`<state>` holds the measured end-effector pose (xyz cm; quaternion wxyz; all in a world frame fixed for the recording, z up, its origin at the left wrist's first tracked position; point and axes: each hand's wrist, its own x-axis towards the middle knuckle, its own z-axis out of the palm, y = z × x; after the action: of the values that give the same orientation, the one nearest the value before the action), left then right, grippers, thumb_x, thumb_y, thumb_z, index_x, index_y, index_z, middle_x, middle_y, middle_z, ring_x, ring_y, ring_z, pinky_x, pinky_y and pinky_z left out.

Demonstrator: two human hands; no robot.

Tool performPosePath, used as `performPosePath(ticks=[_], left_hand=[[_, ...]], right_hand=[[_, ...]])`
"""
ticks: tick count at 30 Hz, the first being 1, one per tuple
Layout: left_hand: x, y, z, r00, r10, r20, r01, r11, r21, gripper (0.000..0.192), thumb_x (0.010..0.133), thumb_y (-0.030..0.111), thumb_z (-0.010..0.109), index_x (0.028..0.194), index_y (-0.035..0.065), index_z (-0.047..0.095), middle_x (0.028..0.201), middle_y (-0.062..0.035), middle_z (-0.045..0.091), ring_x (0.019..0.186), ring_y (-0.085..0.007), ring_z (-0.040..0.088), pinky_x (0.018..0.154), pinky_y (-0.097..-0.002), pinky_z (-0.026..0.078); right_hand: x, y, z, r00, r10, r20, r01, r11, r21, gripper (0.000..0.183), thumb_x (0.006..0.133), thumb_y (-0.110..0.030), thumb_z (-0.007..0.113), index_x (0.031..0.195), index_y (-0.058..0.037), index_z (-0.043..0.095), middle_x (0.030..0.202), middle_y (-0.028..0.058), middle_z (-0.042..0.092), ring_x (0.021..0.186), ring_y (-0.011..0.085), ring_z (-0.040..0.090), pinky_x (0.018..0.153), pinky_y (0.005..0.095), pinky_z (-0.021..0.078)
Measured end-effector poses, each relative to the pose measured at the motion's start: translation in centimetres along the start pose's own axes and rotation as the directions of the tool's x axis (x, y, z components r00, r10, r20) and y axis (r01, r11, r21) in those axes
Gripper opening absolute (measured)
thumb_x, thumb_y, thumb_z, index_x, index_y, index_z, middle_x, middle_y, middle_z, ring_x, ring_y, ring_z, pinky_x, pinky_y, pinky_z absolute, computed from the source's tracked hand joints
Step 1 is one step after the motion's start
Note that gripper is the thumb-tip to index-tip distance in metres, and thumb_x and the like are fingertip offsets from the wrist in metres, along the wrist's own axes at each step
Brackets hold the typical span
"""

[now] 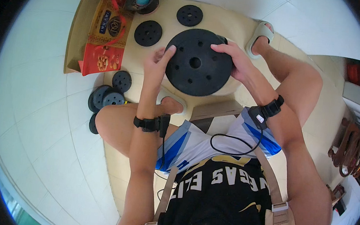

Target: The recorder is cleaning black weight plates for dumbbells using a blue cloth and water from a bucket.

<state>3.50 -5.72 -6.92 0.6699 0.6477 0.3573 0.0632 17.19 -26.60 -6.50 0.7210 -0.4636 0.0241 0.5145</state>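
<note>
A large black disc (186, 78) with a central hole and a ring of smaller holes is held before me, its face turned up towards my head. My left hand (158, 60) has its thumb on the disc's upper left rim, with the other fingers curled beside and partly behind the edge. At the opposite side, my right hand (239, 61) grips the rim with a finger or thumb over the face; its remaining fingers are mostly hidden. Something dark green (222, 39) shows behind the disc's upper right edge. A pale rounded surface (227, 89) lies underneath, largely covered.
Smaller holed discs lie on the tiled floor: one at the top (189, 15), another (148, 33) left of it. Several more discs (101, 96) cluster by my knee. A printed cardboard box (107, 48) stands along the left wall. A cable (227, 153) loops over my lap.
</note>
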Motion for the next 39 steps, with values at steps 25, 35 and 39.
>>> performPosePath(ticks=[25, 35, 39], left_hand=[[20.9, -16.8, -9.6, 0.849, -0.353, -0.393, 0.069, 0.812, -0.58, 0.059, 0.08, 0.013, 0.084, 0.126, -0.0107, 0.057, 0.124, -0.0202, 0.064, 0.108, -0.0312, 0.067, 0.09, -0.0428, 0.058], [29.6, -22.3, -11.0, 0.748, -0.486, -0.451, -0.016, 0.666, -0.746, 0.068, 0.086, 0.028, 0.081, 0.136, -0.0063, 0.05, 0.133, -0.0182, 0.06, 0.12, -0.0272, 0.061, 0.102, -0.042, 0.052], [30.8, -21.9, -10.0, 0.765, -0.466, -0.445, 0.113, 0.777, -0.619, 0.073, 0.084, 0.04, 0.081, 0.129, -0.0107, 0.053, 0.134, -0.024, 0.058, 0.116, -0.0278, 0.064, 0.091, -0.0413, 0.058]], right_hand=[[-0.8, -4.6, -1.2, 0.913, -0.408, 0.026, 0.221, 0.438, -0.872, 0.033, 0.101, -0.024, 0.053, 0.116, 0.0049, 0.058, 0.097, 0.0313, 0.063, 0.096, 0.051, 0.059, 0.083, 0.0485, 0.048], [2.1, -3.6, -0.9, 0.985, -0.132, -0.113, -0.036, 0.478, -0.878, 0.031, 0.103, -0.021, 0.051, 0.122, 0.0044, 0.056, 0.107, 0.0295, 0.063, 0.101, 0.0491, 0.059, 0.09, 0.0428, 0.048], [3.5, -3.0, -1.0, 0.986, -0.069, -0.153, -0.097, 0.508, -0.856, 0.032, 0.104, -0.023, 0.05, 0.121, 0.0041, 0.057, 0.107, 0.0282, 0.064, 0.099, 0.0462, 0.061, 0.09, 0.0407, 0.0484]])
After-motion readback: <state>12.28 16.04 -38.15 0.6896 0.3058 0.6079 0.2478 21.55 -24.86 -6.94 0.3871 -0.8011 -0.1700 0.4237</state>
